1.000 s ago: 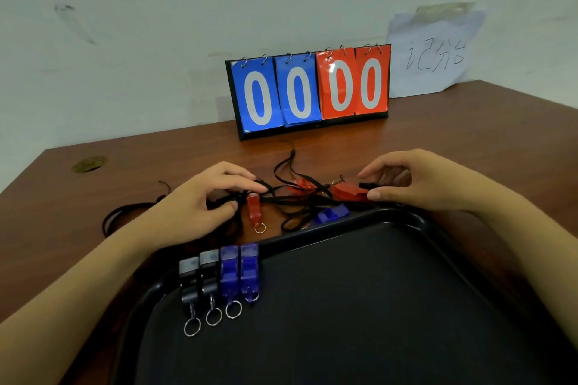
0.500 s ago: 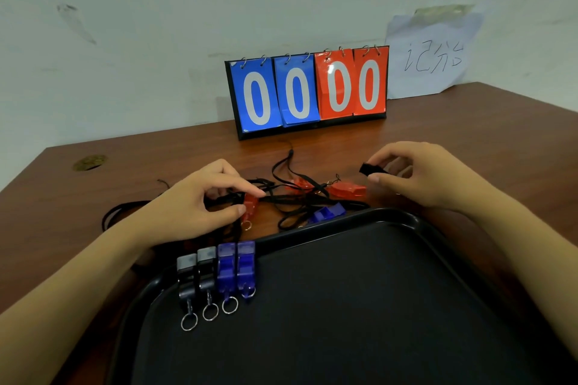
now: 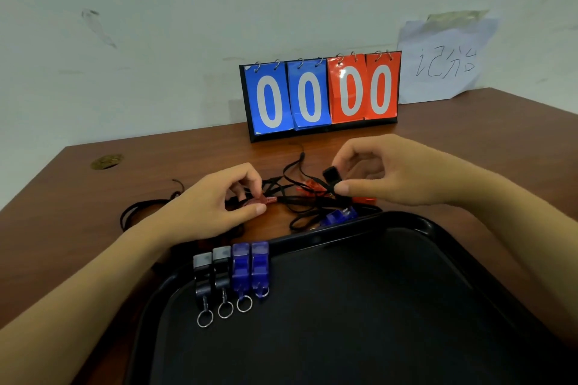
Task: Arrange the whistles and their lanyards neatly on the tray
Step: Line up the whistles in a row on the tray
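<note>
Whistles (image 3: 231, 272) on tray (image 3: 406, 306): two black, two blue.

Two black whistles (image 3: 210, 278), three blue whistles (image 3: 250, 266), three red whistles (image 3: 261, 199), one tray (image 3: 406, 222), one scoreboard (image 3: 319, 94), two hands (image 3: 206, 206)

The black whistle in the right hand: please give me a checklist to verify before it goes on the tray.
1. Right hand pinches black whistle: ok.
2. Whistle free of the lanyards: not ok, cords tangled beneath it.
3. Left hand holds the red whistle: ok.
4. Space on tray beside the row: ok.
5. Whistle has a ring: cannot tell.
</note>
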